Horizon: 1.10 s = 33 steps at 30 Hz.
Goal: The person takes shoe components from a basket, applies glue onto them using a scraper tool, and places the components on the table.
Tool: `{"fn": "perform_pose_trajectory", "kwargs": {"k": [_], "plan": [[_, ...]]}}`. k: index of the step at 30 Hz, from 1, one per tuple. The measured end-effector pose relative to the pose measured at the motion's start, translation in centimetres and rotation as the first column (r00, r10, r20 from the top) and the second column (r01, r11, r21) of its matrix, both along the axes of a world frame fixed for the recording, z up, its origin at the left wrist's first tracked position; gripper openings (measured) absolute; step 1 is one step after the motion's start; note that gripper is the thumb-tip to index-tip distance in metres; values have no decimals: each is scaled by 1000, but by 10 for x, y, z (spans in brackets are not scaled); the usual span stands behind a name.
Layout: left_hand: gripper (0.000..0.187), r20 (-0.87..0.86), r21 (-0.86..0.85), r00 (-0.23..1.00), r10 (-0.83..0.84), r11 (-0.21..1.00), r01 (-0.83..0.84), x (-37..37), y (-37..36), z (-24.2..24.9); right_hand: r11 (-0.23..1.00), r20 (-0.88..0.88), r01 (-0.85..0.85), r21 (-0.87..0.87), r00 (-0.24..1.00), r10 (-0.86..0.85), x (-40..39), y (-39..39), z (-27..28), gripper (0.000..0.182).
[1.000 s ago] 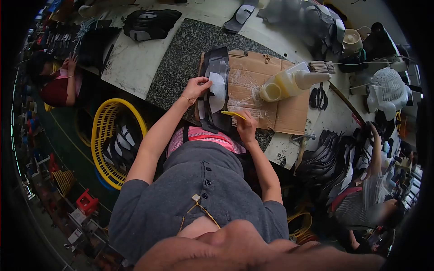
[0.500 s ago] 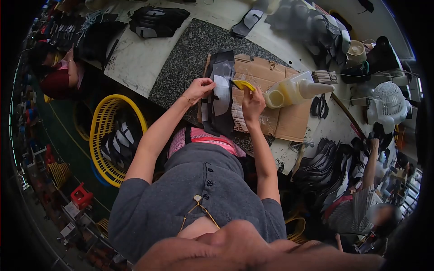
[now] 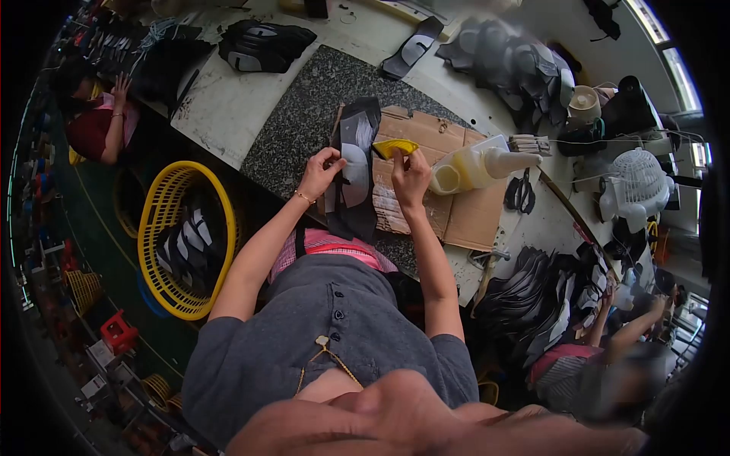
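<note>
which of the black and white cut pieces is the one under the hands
The long black piece with white patch on the cardboard, pinned by the left hand; the others lie in the yellow basket and piles.

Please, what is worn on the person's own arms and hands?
Both arms are bare below short grey sleeves. The left hand has a thin gold-coloured bracelet at the wrist. The right hand shows no glove, ring or band that I can see.
</note>
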<state>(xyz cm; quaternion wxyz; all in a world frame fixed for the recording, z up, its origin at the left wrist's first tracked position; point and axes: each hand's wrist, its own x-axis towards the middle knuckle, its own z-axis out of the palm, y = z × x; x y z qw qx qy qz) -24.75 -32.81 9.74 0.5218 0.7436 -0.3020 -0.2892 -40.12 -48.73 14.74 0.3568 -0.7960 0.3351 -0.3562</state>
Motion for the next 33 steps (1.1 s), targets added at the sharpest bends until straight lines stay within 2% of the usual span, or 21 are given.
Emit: {"fn": "perform_pose_trajectory", "kwargs": {"k": [1,3,5,6,9,10,13,16,17,19,21,23,26,27,31,33], "plan": [[17,-53,40,999,9,999,-7,-2,-4,1,1000,14,-17,17,1000,17,2,2,0,12],[16,108,34,993,37,999,-41,-3,-12,2,1000,-19,29,-2,999,-29,4,0,-15,14],[16,225,62,974,22,997,-37,0,-16,2,998,-59,11,57,998,-8,7,-7,-23,16],[17,141,31,990,30,999,-34,-2,-18,0,996,-84,7,94,997,1,4,-9,-28,17],[17,89,-19,996,-30,999,32,-1,-18,1,981,-15,9,194,1000,-6,0,-18,-25,19],[17,66,5,996,-56,998,56,-3,-16,16,967,-37,17,255,999,-8,-2,-18,-18,18],[18,-78,54,989,-129,990,134,-4,-13,27,996,-59,-87,14,994,88,2,-16,-29,15],[18,163,-123,970,-179,972,200,-19,-6,34,998,-166,-65,14,984,66,6,-19,-36,15],[17,114,-181,974,-196,960,215,-24,-2,38,998,-200,-57,15,978,59,4,-20,-32,15],[15,-4,-281,971,-238,932,227,-32,11,45,995,-157,-93,31,983,97,0,-26,-31,18],[22,-40,-127,975,-219,969,213,-37,22,56,996,-105,-50,72,993,57,-2,-30,-35,22],[19,-20,-107,977,-212,972,208,-42,27,51,992,15,-43,121,999,41,-1,-19,-11,20],[17,-228,-44,961,-156,988,149,-50,32,66,984,-84,-176,36,980,178,3,-4,-19,17],[17,-278,-103,953,-118,990,93,-54,37,68,982,-89,-184,43,978,187,1,-3,-20,16],[12,-491,-286,871,25,940,-188,-66,61,101,976,-115,-216,-13,970,213,2,-4,-18,12],[10,-654,-324,747,120,847,-420,-61,82,122,974,-124,-218,-57,970,210,3,-5,-26,12]]}}
